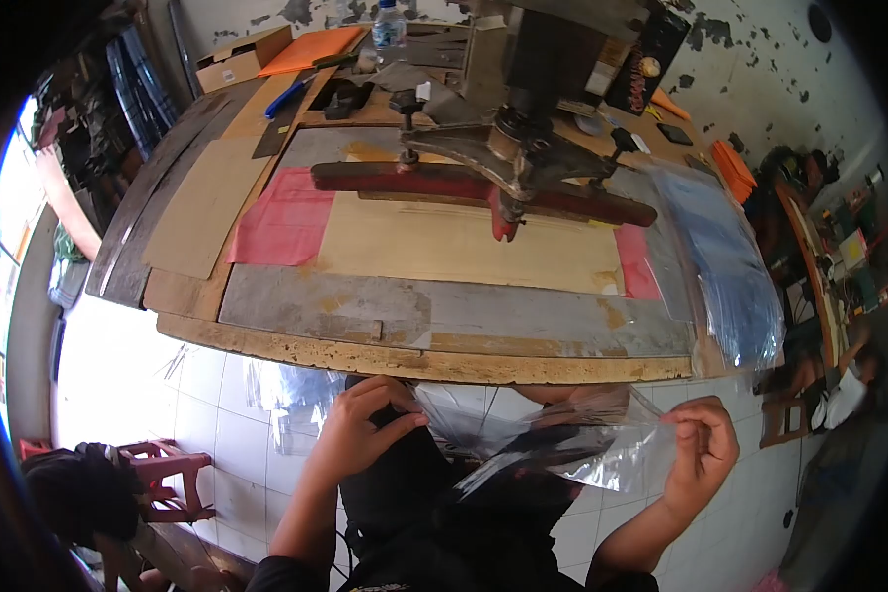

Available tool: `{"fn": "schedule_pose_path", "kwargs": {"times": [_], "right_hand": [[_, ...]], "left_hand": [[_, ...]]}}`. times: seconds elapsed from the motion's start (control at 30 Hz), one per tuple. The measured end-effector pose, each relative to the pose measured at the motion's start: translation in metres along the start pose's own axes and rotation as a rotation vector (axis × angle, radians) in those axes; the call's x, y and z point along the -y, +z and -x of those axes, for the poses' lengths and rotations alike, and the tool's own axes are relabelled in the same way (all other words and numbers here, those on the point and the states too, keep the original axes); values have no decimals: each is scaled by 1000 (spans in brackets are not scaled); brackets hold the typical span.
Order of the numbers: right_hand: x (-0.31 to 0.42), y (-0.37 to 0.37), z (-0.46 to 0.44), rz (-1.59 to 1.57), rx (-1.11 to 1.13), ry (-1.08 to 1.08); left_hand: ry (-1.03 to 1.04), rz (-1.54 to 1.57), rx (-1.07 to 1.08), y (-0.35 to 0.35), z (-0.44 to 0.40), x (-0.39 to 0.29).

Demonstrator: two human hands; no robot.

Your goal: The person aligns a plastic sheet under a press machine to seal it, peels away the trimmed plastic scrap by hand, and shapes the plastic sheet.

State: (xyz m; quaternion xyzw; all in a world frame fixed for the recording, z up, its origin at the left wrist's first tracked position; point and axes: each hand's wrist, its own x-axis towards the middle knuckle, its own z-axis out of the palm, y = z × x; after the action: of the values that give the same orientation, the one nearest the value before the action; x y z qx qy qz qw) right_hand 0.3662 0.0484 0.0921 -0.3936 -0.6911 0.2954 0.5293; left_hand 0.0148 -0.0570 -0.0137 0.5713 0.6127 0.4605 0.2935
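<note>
A clear plastic sheet [602, 459], folded or bag-like, stretches between my two hands below the table's front edge. My left hand [370, 424] pinches its left end between thumb and fingers. At the other end, my right hand [703, 449] grips the upper right corner with curled fingers. Both hands are over my lap. Beyond them on the table stands a press-like machine [508, 158] with a long red bar [405, 180]. Under the bar lies a tan sheet [464, 242] with pink pieces [281, 222] at its ends.
A stack of clear plastic sheets [725, 276] lies along the table's right side. Cardboard [202, 212] and a blue cutter-like tool [284, 100] are on the left. A water bottle [389, 35] stands at the back. A red stool [173, 479] is on the floor, with people at both sides.
</note>
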Motion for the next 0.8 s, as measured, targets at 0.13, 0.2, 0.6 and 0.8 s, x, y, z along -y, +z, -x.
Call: {"fn": "schedule_pose_path", "kwargs": {"times": [0.13,0.2,0.6,0.8], "right_hand": [[2,-13,-3,53,-27,-53],[0,-21,-5,56,-46,-73],[-27,1,-11,101,-109,278],[-79,24,-43,163,7,254]], "left_hand": [[76,66,-139,16,6,-13],[148,84,-150,16,4,-23],[-67,410,40,-15,-25,-44],[-100,327,56,-25,-53,-27]]}}
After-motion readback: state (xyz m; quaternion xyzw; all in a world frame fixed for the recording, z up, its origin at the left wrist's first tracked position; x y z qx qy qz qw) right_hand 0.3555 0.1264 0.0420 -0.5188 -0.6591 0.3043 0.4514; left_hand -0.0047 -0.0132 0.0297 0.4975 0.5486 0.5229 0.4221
